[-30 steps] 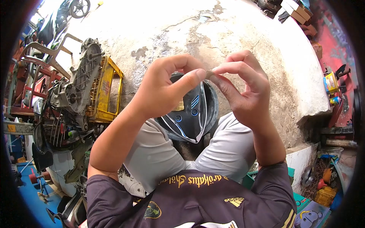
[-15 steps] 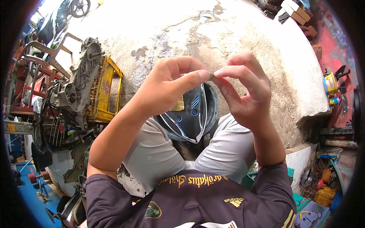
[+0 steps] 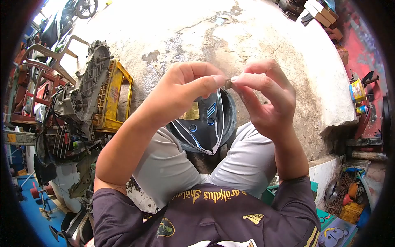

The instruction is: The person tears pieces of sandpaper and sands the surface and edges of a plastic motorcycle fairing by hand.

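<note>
Hands [image 3: 186, 87] half-curled; both pinch one small brownish piece [image 3: 228, 84].

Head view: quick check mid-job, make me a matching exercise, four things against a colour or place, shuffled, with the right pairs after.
1. small piece
2. crate
3. panel
4. trousers

A. pale grey
B. at the fingertips of the left hand and right hand
C. black with blue stripes
D. yellow

Pairs: 1-B; 2-D; 3-C; 4-A
</note>
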{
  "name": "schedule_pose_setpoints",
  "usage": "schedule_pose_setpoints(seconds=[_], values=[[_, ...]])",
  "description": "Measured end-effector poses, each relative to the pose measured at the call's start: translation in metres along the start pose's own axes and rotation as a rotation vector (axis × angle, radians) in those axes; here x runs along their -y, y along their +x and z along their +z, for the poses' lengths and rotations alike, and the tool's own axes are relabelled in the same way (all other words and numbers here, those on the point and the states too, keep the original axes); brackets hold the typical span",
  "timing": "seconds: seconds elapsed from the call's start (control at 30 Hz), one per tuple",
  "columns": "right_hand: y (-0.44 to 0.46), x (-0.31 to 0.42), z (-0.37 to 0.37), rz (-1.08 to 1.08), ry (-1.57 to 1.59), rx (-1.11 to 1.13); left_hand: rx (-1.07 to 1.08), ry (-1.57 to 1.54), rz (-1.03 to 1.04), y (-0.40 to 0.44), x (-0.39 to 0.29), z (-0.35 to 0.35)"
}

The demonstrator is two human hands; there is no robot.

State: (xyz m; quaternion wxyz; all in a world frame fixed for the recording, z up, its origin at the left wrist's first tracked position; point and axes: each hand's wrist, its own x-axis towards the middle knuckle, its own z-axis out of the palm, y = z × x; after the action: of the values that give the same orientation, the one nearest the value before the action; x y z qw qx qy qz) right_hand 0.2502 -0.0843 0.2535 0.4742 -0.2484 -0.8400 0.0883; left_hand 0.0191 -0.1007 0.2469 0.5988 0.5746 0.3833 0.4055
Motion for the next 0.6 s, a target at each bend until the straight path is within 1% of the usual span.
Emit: schedule_pose_setpoints(seconds=[0.17,0.47,0.53,0.6], values=[[-0.0019,-0.0018,-0.0011,0.003,0.013,0.016,0.007,-0.028,0.002,-0.0012,0.0012,0.0011],[-0.0025,-0.0013,0.0004,-0.004,-0.008,0.033,-0.011,0.033,-0.008,-0.0012,0.0002,0.0037],[-0.0027,-0.0018,0.0,-0.037,-0.034,0.035,-0.063,0.012,0.015,-0.0011,0.0007,0.0053],[-0.0019,-0.0005,-0.0002,-0.036,-0.03,0.041,-0.07,0.033,-0.001,-0.001,0.0012,0.0038]])
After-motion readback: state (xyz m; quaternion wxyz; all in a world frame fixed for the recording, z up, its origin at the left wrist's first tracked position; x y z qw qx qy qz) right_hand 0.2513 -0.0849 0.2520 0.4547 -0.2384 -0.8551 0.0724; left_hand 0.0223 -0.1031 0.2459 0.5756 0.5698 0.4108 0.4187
